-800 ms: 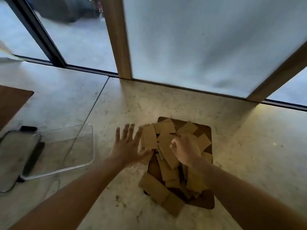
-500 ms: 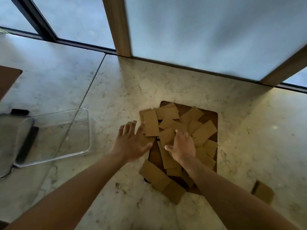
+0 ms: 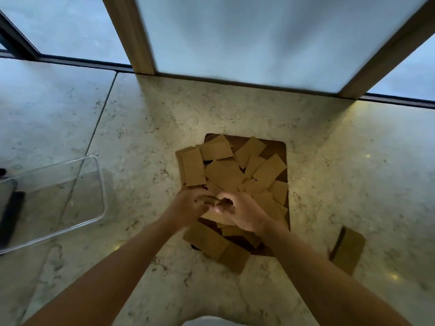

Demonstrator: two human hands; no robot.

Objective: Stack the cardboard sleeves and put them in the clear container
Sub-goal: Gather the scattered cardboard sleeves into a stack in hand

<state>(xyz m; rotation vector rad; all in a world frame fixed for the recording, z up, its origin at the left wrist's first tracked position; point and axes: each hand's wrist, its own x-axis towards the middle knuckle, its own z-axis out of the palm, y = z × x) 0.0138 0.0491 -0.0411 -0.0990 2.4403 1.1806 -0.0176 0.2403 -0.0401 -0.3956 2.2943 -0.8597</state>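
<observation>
Both hands meet over the near side of the sleeve pile: the left hand [image 3: 188, 205] and the right hand [image 3: 242, 214] curl their fingers toward each other around a sleeve [image 3: 215, 216] held between them, though motion blur hides exactly how each grip closes on it. That sleeve sits just above the loose heap of cardboard sleeves [image 3: 226, 175], which lie overlapping at all angles on a dark brown board [image 3: 279, 149]. Two sleeves [image 3: 214, 243] hang off the board's near left corner onto the stone floor [image 3: 141, 128]. One more stray sleeve [image 3: 348, 248] lies flat on the floor to the right, well apart from the board. Well to the left, near the picture's left edge, stands the clear container [image 3: 98, 184], with no sleeves in it. A black object [image 3: 11, 215] shows through its left part. Beyond the board, wooden posts [image 3: 131, 34] rise from the floor's far edge.
</observation>
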